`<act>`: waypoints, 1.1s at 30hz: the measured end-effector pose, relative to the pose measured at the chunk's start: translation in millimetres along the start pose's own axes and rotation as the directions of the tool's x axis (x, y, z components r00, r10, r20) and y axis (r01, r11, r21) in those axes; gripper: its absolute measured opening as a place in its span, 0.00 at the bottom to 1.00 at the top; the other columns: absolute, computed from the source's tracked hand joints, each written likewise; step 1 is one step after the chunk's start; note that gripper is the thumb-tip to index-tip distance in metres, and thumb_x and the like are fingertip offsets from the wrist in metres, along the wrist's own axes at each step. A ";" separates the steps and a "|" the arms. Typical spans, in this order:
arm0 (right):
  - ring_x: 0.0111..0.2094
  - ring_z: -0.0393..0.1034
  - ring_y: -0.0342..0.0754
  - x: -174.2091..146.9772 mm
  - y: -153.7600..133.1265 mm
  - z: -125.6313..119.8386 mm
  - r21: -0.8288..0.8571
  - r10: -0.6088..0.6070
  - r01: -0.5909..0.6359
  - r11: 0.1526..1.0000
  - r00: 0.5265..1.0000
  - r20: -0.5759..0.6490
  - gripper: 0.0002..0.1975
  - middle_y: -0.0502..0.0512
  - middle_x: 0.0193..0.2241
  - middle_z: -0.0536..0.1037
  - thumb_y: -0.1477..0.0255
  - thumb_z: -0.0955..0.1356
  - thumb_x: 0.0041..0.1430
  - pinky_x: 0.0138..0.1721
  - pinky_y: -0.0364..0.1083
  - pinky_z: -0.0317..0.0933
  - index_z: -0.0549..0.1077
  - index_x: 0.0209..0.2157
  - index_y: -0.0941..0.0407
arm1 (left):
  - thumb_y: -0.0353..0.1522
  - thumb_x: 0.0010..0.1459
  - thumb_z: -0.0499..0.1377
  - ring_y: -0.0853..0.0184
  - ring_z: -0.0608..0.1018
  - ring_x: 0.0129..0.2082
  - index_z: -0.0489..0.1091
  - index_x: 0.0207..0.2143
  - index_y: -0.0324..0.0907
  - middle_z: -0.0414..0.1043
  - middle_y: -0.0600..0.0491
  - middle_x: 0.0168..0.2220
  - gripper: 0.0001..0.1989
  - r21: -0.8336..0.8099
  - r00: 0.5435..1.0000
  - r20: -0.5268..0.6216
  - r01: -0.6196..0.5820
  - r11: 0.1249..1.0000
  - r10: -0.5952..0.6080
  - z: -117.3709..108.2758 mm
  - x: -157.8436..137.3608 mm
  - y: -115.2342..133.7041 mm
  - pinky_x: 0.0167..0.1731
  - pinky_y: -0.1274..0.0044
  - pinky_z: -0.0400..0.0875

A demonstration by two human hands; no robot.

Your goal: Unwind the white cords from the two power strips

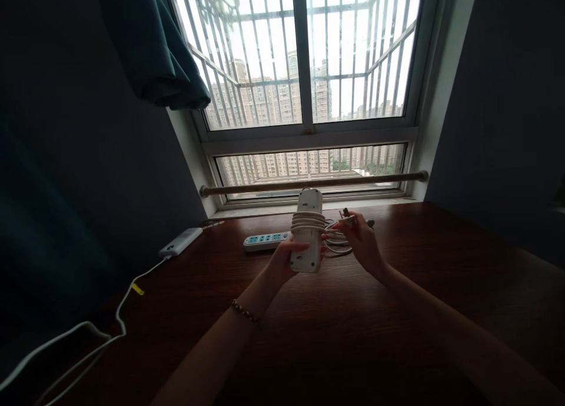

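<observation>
Near the middle of the frame our left hand (pixel 286 254) is closed around the lower part of a white power strip (pixel 308 229), holding it upright above the dark wooden table (pixel 353 335), thumb across its front. The strip's own cord (pixel 308 220) is wound in several turns around its middle. Just right of it, our right hand (pixel 361 239) pinches the loose end of that cord, the plug (pixel 348 219), between fingertips, the other fingers half curled; slack loops hang between the two hands. A beaded bracelet (pixel 243 311) sits on our left wrist.

Behind the hands, flat on the table, lies a second power strip with blue sockets (pixel 266 240). Farther left a white box-shaped unit (pixel 180 242) rests near the wall, and a white cable (pixel 79 335) runs from it toward the lower left corner. A barred window (pixel 304 70) fills the top centre, with a teal curtain (pixel 150 41) at upper left.
</observation>
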State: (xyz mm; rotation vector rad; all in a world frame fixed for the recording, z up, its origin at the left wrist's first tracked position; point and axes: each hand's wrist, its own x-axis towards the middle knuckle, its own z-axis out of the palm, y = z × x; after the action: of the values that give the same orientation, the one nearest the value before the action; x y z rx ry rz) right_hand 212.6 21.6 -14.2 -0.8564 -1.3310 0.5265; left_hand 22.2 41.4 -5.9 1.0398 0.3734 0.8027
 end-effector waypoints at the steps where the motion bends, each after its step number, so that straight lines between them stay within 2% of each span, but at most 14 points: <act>1: 0.34 0.68 0.48 2.4 1.8 -0.4 0.080 0.058 -0.056 0.995 0.998 -0.023 0.14 0.53 0.29 0.73 0.65 0.66 0.51 0.37 0.47 0.62 0.63 0.38 0.56 | 0.25 0.44 0.54 0.59 0.73 0.39 0.65 0.42 0.34 0.70 0.42 0.41 0.19 0.004 1.000 0.021 0.011 1.000 -0.011 1.1 -0.9 0.7 0.36 0.71 0.69; 4: 0.31 0.69 0.47 8.3 6.0 -3.1 0.231 0.154 -0.141 0.963 0.987 -0.037 0.14 0.53 0.29 0.73 0.61 0.65 0.52 0.30 0.46 0.65 0.63 0.34 0.56 | 0.25 0.44 0.55 0.60 0.74 0.35 0.64 0.44 0.33 0.71 0.42 0.37 0.20 0.081 0.989 0.135 0.049 0.996 -0.060 3.9 -3.9 1.4 0.34 0.72 0.69; 6: 0.29 0.69 0.46 11.3 9.1 -5.2 0.333 0.212 -0.188 0.924 0.977 -0.036 0.14 0.52 0.29 0.72 0.60 0.65 0.51 0.30 0.46 0.66 0.63 0.33 0.56 | 0.27 0.43 0.57 0.59 0.74 0.33 0.64 0.44 0.33 0.72 0.41 0.34 0.22 0.176 0.966 0.224 0.087 0.980 -0.126 5.1 -5.6 0.2 0.32 0.71 0.69; 10: 0.29 0.69 0.45 16.1 14.0 -8.0 0.503 0.297 -0.249 0.828 0.955 -0.015 0.16 0.52 0.29 0.73 0.59 0.66 0.50 0.30 0.45 0.66 0.64 0.33 0.56 | 0.26 0.37 0.60 0.57 0.75 0.31 0.62 0.46 0.37 0.71 0.42 0.38 0.28 0.329 0.928 0.277 0.151 0.932 -0.248 7.5 -8.4 -3.9 0.30 0.69 0.69; 14: 0.35 0.70 0.51 25.7 11.9 -18.1 0.582 0.333 -0.287 0.761 0.942 0.029 0.18 0.59 0.35 0.74 0.57 0.65 0.51 0.33 0.49 0.66 0.65 0.35 0.58 | 0.23 0.36 0.60 0.58 0.75 0.30 0.60 0.46 0.42 0.71 0.46 0.37 0.31 0.418 0.912 0.244 0.208 0.884 -0.330 10.5 -8.5 -4.7 0.29 0.69 0.70; 17: 0.37 0.70 0.50 38.4 5.5 -34.6 0.638 0.307 -0.226 0.736 0.951 -0.018 0.17 0.55 0.34 0.74 0.58 0.66 0.50 0.38 0.50 0.65 0.65 0.35 0.56 | 0.22 0.35 0.59 0.58 0.75 0.28 0.62 0.45 0.43 0.71 0.48 0.34 0.30 0.393 0.942 0.168 0.205 0.896 -0.289 11.3 -4.2 -5.3 0.27 0.69 0.71; 20: 0.31 0.69 0.44 47.0 -5.7 -47.5 0.712 0.267 -0.175 0.680 0.963 -0.019 0.16 0.48 0.24 0.70 0.59 0.66 0.50 0.35 0.46 0.65 0.65 0.35 0.56 | 0.22 0.33 0.60 0.59 0.75 0.26 0.62 0.45 0.42 0.72 0.48 0.33 0.31 0.350 0.976 0.044 0.187 0.918 -0.215 11.2 2.3 -8.3 0.25 0.69 0.71; 22: 0.21 0.63 0.38 45.3 -14.8 -47.1 0.726 0.247 -0.211 0.654 0.967 0.059 0.15 0.44 0.18 0.62 0.58 0.66 0.50 0.24 0.38 0.62 0.64 0.31 0.56 | 0.22 0.32 0.61 0.59 0.75 0.26 0.61 0.45 0.42 0.72 0.48 0.33 0.32 0.329 0.987 -0.019 0.156 0.931 -0.159 11.9 5.6 -11.6 0.25 0.69 0.70; 24: 0.15 0.51 0.35 36.8 -23.0 -38.0 0.664 0.234 -0.284 0.691 0.958 0.166 0.16 0.43 0.16 0.55 0.59 0.67 0.49 0.13 0.35 0.50 0.63 0.28 0.57 | 0.22 0.32 0.61 0.59 0.75 0.26 0.60 0.44 0.41 0.72 0.48 0.33 0.32 0.316 0.992 -0.050 0.125 0.940 -0.115 13.8 7.1 -15.4 0.26 0.69 0.70; 26: 0.13 0.44 0.35 23.6 -28.4 -22.9 0.505 0.230 -0.328 0.798 0.941 0.248 0.16 0.42 0.16 0.53 0.60 0.69 0.45 0.11 0.36 0.41 0.62 0.28 0.56 | 0.22 0.32 0.61 0.60 0.75 0.25 0.59 0.45 0.41 0.71 0.50 0.31 0.33 0.323 0.994 -0.084 0.094 0.942 -0.070 16.2 6.9 -19.3 0.25 0.69 0.70; 27: 0.14 0.45 0.35 16.3 -30.0 -14.6 0.402 0.213 -0.301 0.865 0.945 0.249 0.17 0.42 0.16 0.54 0.63 0.71 0.42 0.11 0.37 0.41 0.63 0.30 0.56 | 0.22 0.33 0.61 0.61 0.75 0.25 0.58 0.46 0.42 0.71 0.50 0.31 0.33 0.331 0.993 -0.111 0.080 0.940 -0.045 17.4 6.4 -20.9 0.25 0.70 0.70; 29: 0.16 0.50 0.38 2.6 -31.2 0.4 0.055 0.099 -0.112 0.992 0.975 0.199 0.27 0.43 0.17 0.58 0.68 0.74 0.33 0.15 0.39 0.47 0.62 0.37 0.54 | 0.22 0.33 0.60 0.62 0.75 0.26 0.57 0.46 0.42 0.70 0.51 0.33 0.33 0.341 0.986 -0.163 0.036 0.939 0.021 19.6 5.3 -23.0 0.26 0.71 0.70; 31: 0.18 0.55 0.41 -7.7 -31.0 10.6 -0.264 -0.008 0.065 0.962 0.978 0.209 0.36 0.44 0.19 0.63 0.72 0.74 0.33 0.19 0.41 0.52 0.57 0.46 0.53 | 0.22 0.33 0.60 0.62 0.74 0.28 0.58 0.46 0.41 0.70 0.50 0.35 0.32 0.334 0.979 -0.187 -0.012 0.943 0.078 21.8 4.3 -23.2 0.27 0.72 0.70; 33: 0.21 0.60 0.43 -13.1 -30.6 15.1 -0.408 -0.044 0.128 0.904 0.977 0.209 0.36 0.47 0.23 0.67 0.74 0.71 0.39 0.22 0.43 0.56 0.53 0.50 0.52 | 0.22 0.33 0.61 0.62 0.74 0.30 0.58 0.46 0.41 0.69 0.50 0.37 0.33 0.328 0.977 -0.181 -0.050 0.944 0.114 24.8 3.1 -21.5 0.28 0.73 0.70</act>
State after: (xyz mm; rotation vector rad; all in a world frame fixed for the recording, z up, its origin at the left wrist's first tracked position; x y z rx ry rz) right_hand 191.3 -3.3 2.0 -1.1111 -1.6917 0.2573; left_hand 48.5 22.7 -12.6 1.2901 0.6506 0.9441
